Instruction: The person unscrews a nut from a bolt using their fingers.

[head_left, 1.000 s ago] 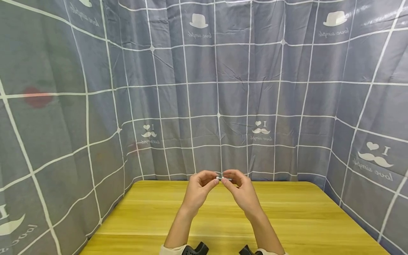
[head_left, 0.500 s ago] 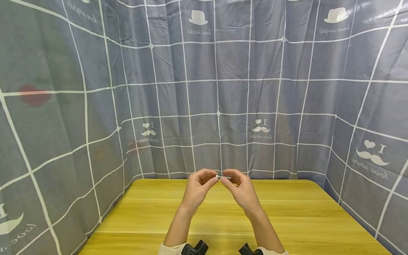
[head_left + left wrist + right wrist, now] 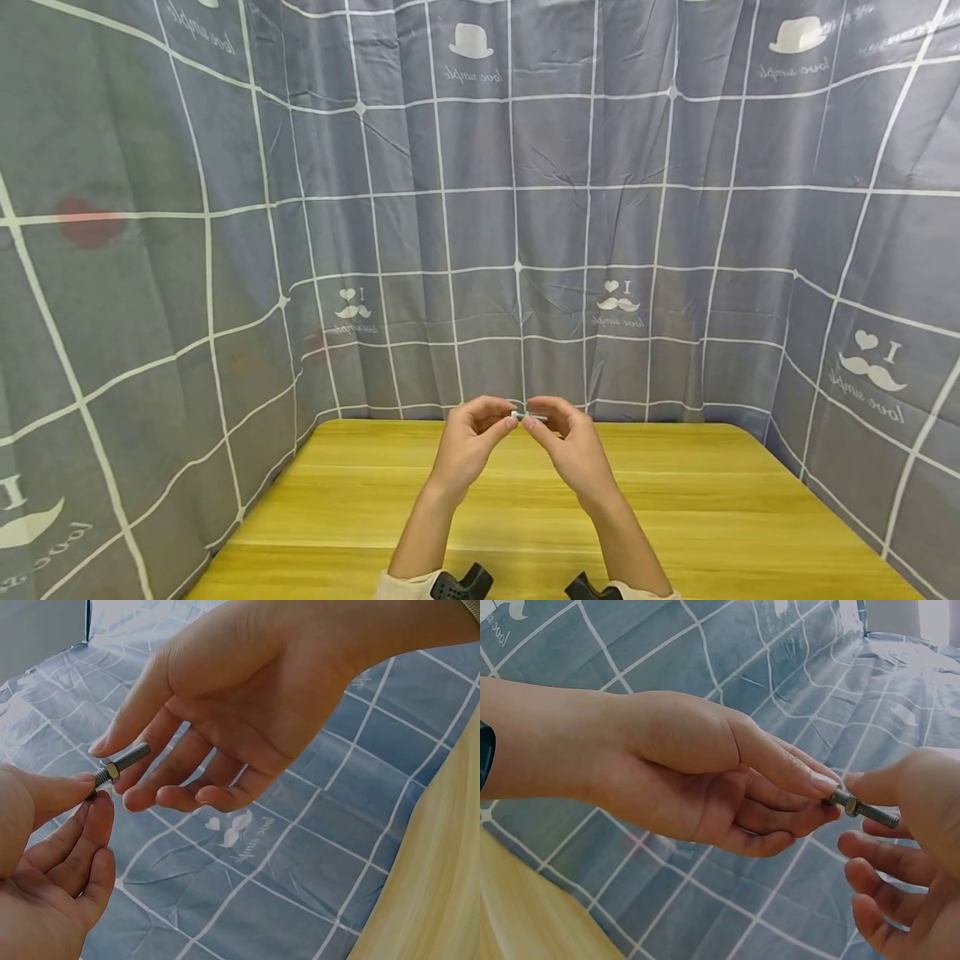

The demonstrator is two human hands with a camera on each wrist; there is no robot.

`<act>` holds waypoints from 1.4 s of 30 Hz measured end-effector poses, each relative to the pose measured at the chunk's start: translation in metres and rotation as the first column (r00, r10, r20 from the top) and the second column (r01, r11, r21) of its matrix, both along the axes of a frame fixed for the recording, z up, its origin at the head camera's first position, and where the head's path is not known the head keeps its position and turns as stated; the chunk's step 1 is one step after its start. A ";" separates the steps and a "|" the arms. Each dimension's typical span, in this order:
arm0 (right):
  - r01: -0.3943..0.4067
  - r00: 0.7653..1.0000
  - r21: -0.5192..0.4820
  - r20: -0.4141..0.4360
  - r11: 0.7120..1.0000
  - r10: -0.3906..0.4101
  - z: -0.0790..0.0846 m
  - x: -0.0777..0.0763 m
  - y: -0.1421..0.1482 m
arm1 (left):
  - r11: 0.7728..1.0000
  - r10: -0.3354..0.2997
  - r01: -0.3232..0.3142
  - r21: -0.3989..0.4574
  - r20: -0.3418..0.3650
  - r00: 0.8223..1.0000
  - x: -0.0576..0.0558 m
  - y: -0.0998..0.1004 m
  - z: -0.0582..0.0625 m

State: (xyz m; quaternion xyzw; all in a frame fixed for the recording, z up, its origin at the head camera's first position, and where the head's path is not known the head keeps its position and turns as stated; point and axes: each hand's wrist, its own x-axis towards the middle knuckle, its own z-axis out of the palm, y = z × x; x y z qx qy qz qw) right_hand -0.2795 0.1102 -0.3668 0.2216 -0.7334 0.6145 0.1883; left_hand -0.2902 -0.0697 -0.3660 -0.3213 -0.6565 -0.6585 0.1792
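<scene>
In the middle of the head view both hands meet above the table's far part. My left hand (image 3: 467, 450) pinches the head end of a metal bolt (image 3: 877, 815) between thumb and fingertips. The bolt's threaded end points toward my right hand (image 3: 573, 454). Partway along the thread sits a hex nut (image 3: 112, 770). My right thumb and index finger curl loosely round the nut, one on each side. In the left wrist view a small gap shows between the right thumb tip and the nut. The bolt's head is mostly hidden by the left fingertips.
A yellow wood-grain table (image 3: 360, 500) lies beneath the hands. Grey curtains (image 3: 480, 225) with white grid lines hang behind it and on both sides. Black devices (image 3: 463, 582) sit at the wrists by the light sleeves.
The bolt stays pinched in my left hand. My right thumb and fingers shift slightly at the nut, and the bolt's tilt varies a little. The head view drifts slightly.
</scene>
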 end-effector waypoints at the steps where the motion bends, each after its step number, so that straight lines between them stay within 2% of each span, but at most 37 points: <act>1: -0.002 1.000 -0.004 0.002 1.000 0.002 0.000 0.000 0.001 | 1.000 -0.003 0.003 -0.001 -0.001 1.000 -0.001 0.001 0.000; 6: -0.005 1.000 -0.026 0.018 1.000 0.005 -0.001 0.002 0.007 | 0.999 -0.029 0.029 -0.013 0.002 1.000 -0.002 0.007 0.000; 11: -0.007 1.000 -0.015 -0.002 1.000 0.007 0.001 0.002 0.008 | 1.000 -0.026 0.026 -0.013 -0.012 1.000 -0.003 0.009 0.001; 17: -0.028 0.999 -0.001 -0.042 1.000 0.028 0.002 0.001 0.005 | 1.000 -0.015 0.015 -0.007 -0.007 1.000 -0.002 0.005 0.002; 23: -0.025 1.000 -0.013 -0.018 1.000 0.024 0.003 0.002 0.000 | 1.000 -0.011 0.011 -0.008 0.001 1.000 0.000 0.001 0.002; 30: -0.024 0.998 -0.021 -0.057 0.999 0.023 0.000 0.002 -0.001 | 1.000 -0.010 0.010 -0.011 0.009 1.000 0.000 -0.001 0.001; 36: -0.024 0.999 -0.011 -0.048 1.000 0.024 0.000 0.001 -0.002 | 1.000 -0.009 0.009 -0.008 0.005 1.000 0.000 -0.001 0.001; 42: -0.004 0.996 0.006 -0.093 1.000 0.004 -0.001 0.000 -0.003 | 1.000 -0.008 0.009 -0.007 0.008 1.000 0.001 -0.002 0.002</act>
